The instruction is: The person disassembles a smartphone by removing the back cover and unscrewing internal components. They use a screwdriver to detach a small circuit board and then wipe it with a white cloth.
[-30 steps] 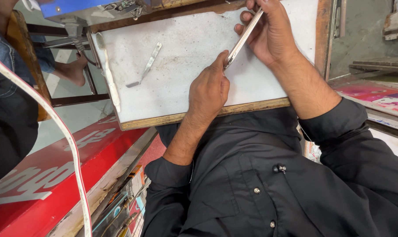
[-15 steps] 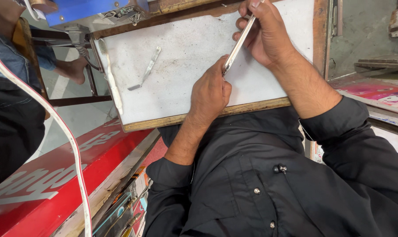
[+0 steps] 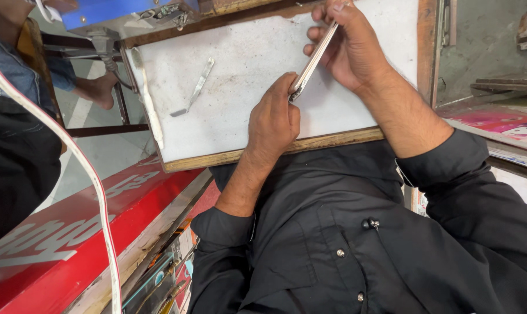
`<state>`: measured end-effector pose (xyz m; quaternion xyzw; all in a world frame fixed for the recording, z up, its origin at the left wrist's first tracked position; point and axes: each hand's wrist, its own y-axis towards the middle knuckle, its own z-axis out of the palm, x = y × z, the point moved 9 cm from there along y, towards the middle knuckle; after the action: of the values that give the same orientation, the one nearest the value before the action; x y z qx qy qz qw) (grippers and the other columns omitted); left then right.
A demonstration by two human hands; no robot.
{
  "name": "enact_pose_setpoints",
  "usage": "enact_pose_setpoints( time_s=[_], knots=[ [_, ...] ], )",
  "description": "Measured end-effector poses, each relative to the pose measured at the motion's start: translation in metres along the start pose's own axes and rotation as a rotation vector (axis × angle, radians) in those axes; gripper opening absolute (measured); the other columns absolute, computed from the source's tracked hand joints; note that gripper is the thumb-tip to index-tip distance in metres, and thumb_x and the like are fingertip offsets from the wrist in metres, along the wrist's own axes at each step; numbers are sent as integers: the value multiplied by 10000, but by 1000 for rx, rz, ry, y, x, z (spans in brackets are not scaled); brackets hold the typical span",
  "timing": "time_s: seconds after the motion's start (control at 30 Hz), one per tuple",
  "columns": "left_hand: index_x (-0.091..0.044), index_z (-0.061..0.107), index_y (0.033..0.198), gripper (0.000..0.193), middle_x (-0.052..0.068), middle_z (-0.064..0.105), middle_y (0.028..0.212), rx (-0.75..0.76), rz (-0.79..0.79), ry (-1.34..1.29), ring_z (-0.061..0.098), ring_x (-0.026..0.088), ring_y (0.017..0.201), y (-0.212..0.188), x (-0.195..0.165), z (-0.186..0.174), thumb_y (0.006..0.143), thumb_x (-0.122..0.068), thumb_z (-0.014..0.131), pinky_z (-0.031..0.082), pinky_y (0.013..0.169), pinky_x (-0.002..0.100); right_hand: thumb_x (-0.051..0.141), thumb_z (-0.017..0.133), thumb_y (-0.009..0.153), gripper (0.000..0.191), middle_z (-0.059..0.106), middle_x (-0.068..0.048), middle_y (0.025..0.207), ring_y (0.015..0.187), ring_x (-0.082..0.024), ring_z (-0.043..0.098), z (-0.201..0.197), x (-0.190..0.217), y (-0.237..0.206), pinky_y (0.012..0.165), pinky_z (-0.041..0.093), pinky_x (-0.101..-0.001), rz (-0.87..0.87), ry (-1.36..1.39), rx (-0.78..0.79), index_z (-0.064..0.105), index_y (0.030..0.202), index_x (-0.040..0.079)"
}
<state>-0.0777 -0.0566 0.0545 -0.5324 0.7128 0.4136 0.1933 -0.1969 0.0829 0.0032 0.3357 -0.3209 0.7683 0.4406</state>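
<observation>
My right hand grips a thin flat device, phone-like and seen edge-on, and holds it tilted above a white work board. My left hand is closed at the device's lower end, thumb and fingers pinched against its corner. Whether a small tool sits in that pinch is hidden. A flat metal blade tool lies loose on the board to the left of both hands.
The board has a wooden rim and rests over my lap. A red signboard and a white cable lie at lower left. Another person's leg and foot stand at upper left, beside a blue machine.
Both hands and the device have stayed together, drifting slightly up and right over the board. The metal tool has not moved.
</observation>
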Motion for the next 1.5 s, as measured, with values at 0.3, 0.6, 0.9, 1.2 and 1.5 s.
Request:
enact_pose_setpoints(
  time_s=[0.3,0.6,0.9,1.2,1.5],
  knots=[
    [44,520,1429,510,307,508,1473,-18,116,201,682,393,1219,4,-14,8,926,45,609,621,955,404,699,413,1025,970,334,-175,1644,1493,-342,505,27,-17,-3,1153,585,-545,28,-69,223,29,1694,111],
    [-30,574,1403,547,218,527,1467,-5,123,327,661,301,1111,6,-31,8,1007,-369,740,598,884,377,787,262,979,1002,439,-212,1509,1313,-318,591,20,-22,-1,909,644,-450,16,-170,221,166,1664,62],
    [-1,542,1433,406,183,599,1419,-86,140,314,673,253,930,4,-25,-9,1097,-226,580,560,775,367,474,838,989,1199,318,-264,1646,1386,-373,604,30,-19,-8,1075,593,-535,-11,-291,375,-162,1624,290],
    [68,463,1447,517,229,646,1338,-138,143,297,682,242,873,-2,-22,-7,948,-12,569,587,751,352,320,844,1044,1165,290,-276,1677,1403,-358,630,30,-19,-9,1075,593,-529,-81,-455,424,-175,1610,303],
    [10,475,1513,582,128,695,1081,-21,-55,175,702,292,902,0,-7,-17,945,-11,599,593,821,410,161,848,1006,1138,294,-192,1695,1352,-301,590,35,-12,-14,1114,581,-487,-216,-475,368,-83,1639,330]
  ],
)
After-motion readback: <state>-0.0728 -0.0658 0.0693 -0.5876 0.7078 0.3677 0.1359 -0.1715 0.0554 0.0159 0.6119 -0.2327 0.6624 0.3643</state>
